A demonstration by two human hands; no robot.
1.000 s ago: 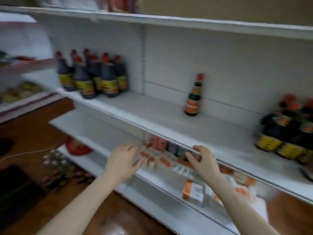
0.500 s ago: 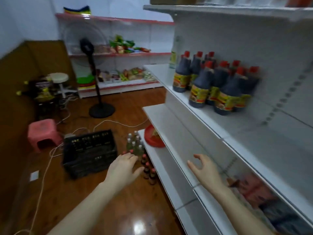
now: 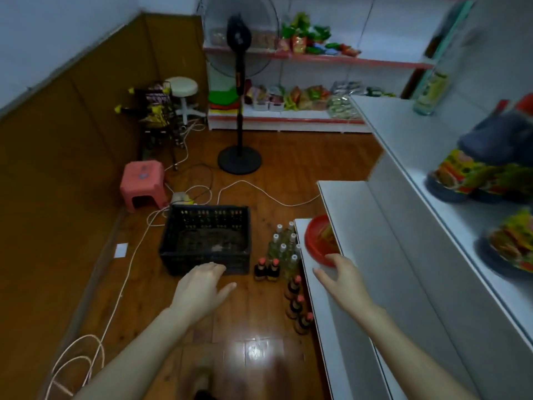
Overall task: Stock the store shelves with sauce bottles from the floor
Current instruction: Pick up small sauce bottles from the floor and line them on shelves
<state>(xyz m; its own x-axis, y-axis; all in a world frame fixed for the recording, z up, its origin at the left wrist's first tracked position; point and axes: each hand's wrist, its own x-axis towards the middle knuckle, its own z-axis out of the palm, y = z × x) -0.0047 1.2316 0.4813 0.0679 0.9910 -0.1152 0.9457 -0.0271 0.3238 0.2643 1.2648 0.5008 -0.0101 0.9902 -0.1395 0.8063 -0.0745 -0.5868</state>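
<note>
Sauce bottles (image 3: 294,304) with dark bodies and red caps are seen standing upright on the wooden floor (image 3: 259,174). Three of them are lined up along the foot of the white shelving (image 3: 375,226). A further pair (image 3: 266,269) of the same kind is set side by side just in front of the near right corner of a black crate (image 3: 206,239). A cluster of clear bottles (image 3: 284,249) with white caps is stood between that pair and the lowest shelf, to the right of the crate.

The left hand (image 3: 202,290) is held out palm down over the floor, at the crate's near edge in the view. Its fingers are loosely extended and the thumb is spread, and nothing is held in it. The right hand (image 3: 343,281) is held out likewise over the front of the lowest shelf, with the fingers relaxed and slightly parted, and nothing is gripped. Its fingertips are seen just beside a red dish (image 3: 314,241) that is placed on that shelf. Whether either hand is touching a surface cannot be told.

On a higher shelf at the right, large dark bottles (image 3: 487,151) with yellow labels are shown, heavily blurred, and a tall clear bottle (image 3: 429,93) is stood further back. Beyond the crate are seen a pedestal fan (image 3: 239,82), a pink stool (image 3: 143,183) and a white round stool (image 3: 182,88), and a pale cable (image 3: 121,284) is trailed across the floor
</note>
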